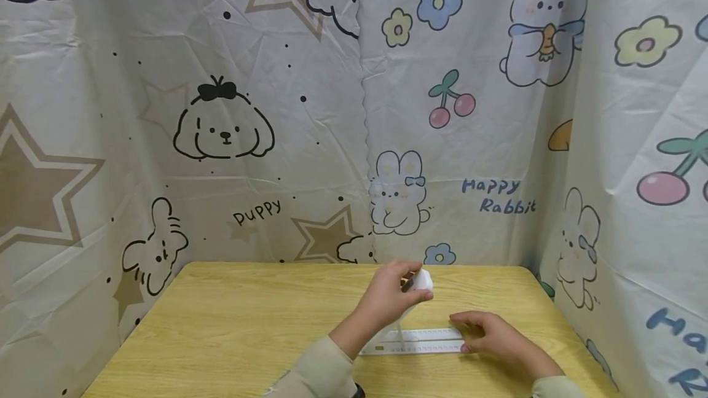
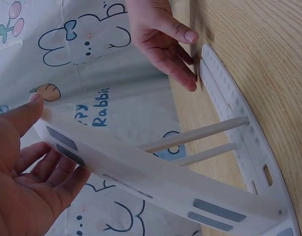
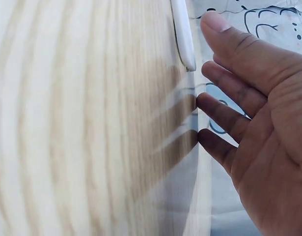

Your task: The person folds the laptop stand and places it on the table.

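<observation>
Left hand (image 1: 385, 295) is pinching the raised panel (image 2: 121, 152) of the white stand (image 1: 434, 347), thumb on one side, fingers on the other. Right hand (image 1: 492, 335) is gripping nothing; thumb and fingers are spreading apart at the base's right end, can't tell if touching. Two struts (image 2: 202, 132) are rising from base toward panel. Stand is sitting on the table (image 1: 249, 324), right of centre. Table is reaching wider left than right; printed curtain (image 1: 326, 158) is hanging along the far edge.
</observation>
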The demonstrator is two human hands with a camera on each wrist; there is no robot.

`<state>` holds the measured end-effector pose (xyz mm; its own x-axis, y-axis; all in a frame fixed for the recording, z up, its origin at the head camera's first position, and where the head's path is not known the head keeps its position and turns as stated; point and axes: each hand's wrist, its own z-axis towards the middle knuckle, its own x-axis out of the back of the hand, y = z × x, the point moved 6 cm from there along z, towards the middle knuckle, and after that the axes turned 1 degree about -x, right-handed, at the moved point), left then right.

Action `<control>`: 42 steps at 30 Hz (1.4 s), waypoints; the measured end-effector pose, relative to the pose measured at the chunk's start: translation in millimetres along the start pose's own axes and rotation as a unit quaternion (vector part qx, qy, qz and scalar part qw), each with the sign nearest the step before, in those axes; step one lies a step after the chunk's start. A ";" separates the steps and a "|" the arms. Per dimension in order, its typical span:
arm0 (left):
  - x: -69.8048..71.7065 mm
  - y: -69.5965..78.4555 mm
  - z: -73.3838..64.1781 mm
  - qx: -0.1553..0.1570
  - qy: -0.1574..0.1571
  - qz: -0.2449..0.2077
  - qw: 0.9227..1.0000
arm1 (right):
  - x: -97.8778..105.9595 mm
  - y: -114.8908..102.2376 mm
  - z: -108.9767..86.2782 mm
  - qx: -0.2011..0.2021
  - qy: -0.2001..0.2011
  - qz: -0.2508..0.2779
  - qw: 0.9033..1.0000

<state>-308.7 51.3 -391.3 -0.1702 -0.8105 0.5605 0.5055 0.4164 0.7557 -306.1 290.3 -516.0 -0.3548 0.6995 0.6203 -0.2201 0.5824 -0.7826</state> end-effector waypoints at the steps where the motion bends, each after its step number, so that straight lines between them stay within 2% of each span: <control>1: -0.5 -0.3 0.0 0.002 0.000 -0.004 1.000 | -0.4 1.1 -0.5 -0.001 0.000 -0.006 1.000; 3: -0.9 -0.2 -0.2 0.005 -0.001 -0.004 1.000 | -1.1 3.0 -1.1 -0.001 -0.001 -0.024 1.000; 10: -1.2 2.2 0.0 0.017 -0.020 0.023 0.999 | -2.5 2.3 1.1 0.054 -0.002 -0.111 0.992; 13: -1.6 2.7 1.2 0.024 -0.031 0.031 0.999 | -1.4 2.7 2.1 0.047 -0.004 -0.125 0.991; 20: -1.2 4.1 3.4 0.019 -0.039 0.038 0.998 | -0.1 4.5 6.9 0.016 -0.014 -0.120 0.993; 26: -1.2 0.9 6.4 -0.002 -0.064 0.016 0.998 | -3.8 3.0 0.9 -0.003 -0.008 -0.102 0.995; 32: -0.4 -2.3 8.8 -0.018 -0.091 -0.004 0.996 | -5.1 -1.7 -4.3 0.013 -0.020 -0.106 0.994; 42: 2.6 -2.3 11.7 -0.043 -0.104 0.001 0.994 | -4.6 0.7 -3.8 0.014 -0.026 -0.101 0.994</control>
<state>-320.2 53.1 -387.5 -0.3358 -0.7037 0.6262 0.5741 0.3741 0.7283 -301.1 289.1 -519.2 -0.3481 0.5469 0.7614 -0.3164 0.6960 -0.6445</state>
